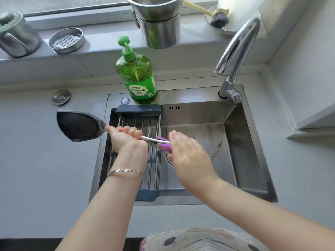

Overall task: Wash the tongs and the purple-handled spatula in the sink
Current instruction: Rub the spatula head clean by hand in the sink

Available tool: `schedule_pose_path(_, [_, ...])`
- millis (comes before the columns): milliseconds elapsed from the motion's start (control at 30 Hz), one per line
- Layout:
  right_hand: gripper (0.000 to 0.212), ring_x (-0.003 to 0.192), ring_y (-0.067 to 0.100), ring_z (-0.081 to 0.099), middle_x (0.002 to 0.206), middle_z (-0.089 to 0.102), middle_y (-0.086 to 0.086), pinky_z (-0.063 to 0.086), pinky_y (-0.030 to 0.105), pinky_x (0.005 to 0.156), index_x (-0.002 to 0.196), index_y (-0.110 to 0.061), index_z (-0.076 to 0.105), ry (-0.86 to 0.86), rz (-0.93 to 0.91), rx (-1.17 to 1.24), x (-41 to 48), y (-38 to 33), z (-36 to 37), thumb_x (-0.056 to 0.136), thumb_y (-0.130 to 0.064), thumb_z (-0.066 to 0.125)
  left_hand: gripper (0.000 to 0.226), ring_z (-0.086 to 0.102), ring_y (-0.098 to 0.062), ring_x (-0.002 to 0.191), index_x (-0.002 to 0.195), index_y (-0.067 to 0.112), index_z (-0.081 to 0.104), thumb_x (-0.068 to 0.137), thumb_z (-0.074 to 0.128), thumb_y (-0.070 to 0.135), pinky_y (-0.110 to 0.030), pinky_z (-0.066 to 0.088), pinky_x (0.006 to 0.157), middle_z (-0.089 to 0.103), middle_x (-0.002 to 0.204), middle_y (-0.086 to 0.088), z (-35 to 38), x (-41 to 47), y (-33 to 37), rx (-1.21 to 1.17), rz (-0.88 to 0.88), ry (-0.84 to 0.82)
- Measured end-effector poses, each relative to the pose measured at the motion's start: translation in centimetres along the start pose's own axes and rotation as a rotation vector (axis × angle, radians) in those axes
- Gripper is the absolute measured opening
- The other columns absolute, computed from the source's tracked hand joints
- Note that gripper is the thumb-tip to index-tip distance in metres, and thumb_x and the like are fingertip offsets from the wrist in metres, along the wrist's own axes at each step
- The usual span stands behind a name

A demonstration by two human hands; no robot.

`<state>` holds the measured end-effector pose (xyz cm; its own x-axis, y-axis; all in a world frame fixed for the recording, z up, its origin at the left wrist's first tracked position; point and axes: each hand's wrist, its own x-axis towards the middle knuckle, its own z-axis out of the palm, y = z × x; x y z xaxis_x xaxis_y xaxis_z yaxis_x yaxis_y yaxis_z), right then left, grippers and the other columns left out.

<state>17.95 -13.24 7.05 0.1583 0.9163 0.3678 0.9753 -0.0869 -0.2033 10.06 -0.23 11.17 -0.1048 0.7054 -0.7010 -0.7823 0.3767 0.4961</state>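
Two hands are working over one steel sink (243, 142). The left hand (125, 136) is curling its fingers round the bare metal shaft of the one spatula (78, 125), which is lying level across the sink's left side with its blade hanging out over the grey counter (36, 160). The right hand (186, 151) is lying over the purple handle with the thumb below; I cannot tell whether its fingers are closing round it. One thin steel piece, seemingly the tongs (216, 149), is lying on the sink floor just right of that hand, mostly hidden. One bracelet (125, 172) is sitting on the left wrist.

One rack (154, 127) of steel bars is spanning the sink's left part, under the spatula. One green soap bottle (137, 77) is standing on the far rim and one curved tap (239, 44) is rising at the far right corner. One round steel cap (60, 97) is sitting on the counter, left of the sink.

On the window ledge (101, 33) beyond, two stacked steel pots (159, 24), one shallow round tin (67, 40), one steel cup (16, 37) and one brush (219, 19) are standing in daylight.
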Motion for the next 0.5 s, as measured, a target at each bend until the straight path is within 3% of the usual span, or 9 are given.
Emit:
schedule_pose_path(133, [0.049,0.122,0.029,0.051,0.13,0.056,0.019,0.033,0.037,0.104,0.128,0.002,0.042,-0.039,-0.182,0.039,-0.7,-0.8,1.1,0.084,-0.017,0.048,0.053,0.016,-0.008,0.026,0.055,0.017,0.026,0.097,0.038,0.048,-0.015,0.012,0.029,0.021,0.034,0.007,-0.2,0.3,-0.1,-0.006,-0.006,0.02])
schedule_pose_path(233, [0.057,0.129,0.027,0.042,0.137,0.05,0.017,0.02,0.036,0.111,0.132,0.0,0.036,-0.071,-0.155,0.002,-2.0,1.5,0.7,0.079,-0.008,0.056,0.054,0.016,-0.008,0.027,0.054,0.016,0.026,0.097,0.036,0.047,-0.017,0.013,0.029,0.021,0.034,0.007,-0.6,1.2,1.3,-0.051,0.053,0.047])
schedule_pose_path(367, [0.049,0.123,0.03,0.052,0.131,0.055,0.018,0.019,0.038,0.111,0.128,0.001,0.037,-0.074,-0.076,0.009,-0.7,-0.8,0.6,0.085,-0.021,0.042,0.054,0.016,-0.008,0.026,0.055,0.016,0.025,0.097,0.036,0.048,-0.016,0.013,0.03,0.021,0.033,0.007,-0.5,0.7,0.1,-0.016,0.036,0.088])
schedule_pose_path(500, [0.055,0.129,0.029,0.045,0.136,0.051,0.017,0.015,0.036,0.113,0.132,0.002,0.04,-0.076,-0.14,0.021,-0.3,-0.4,0.4,0.082,-0.012,0.057,0.058,0.015,-0.009,0.022,0.051,0.015,0.021,0.097,0.035,0.049,-0.011,0.014,0.031,0.02,0.031,0.005,0.2,1.1,0.7,-0.029,0.01,0.197])
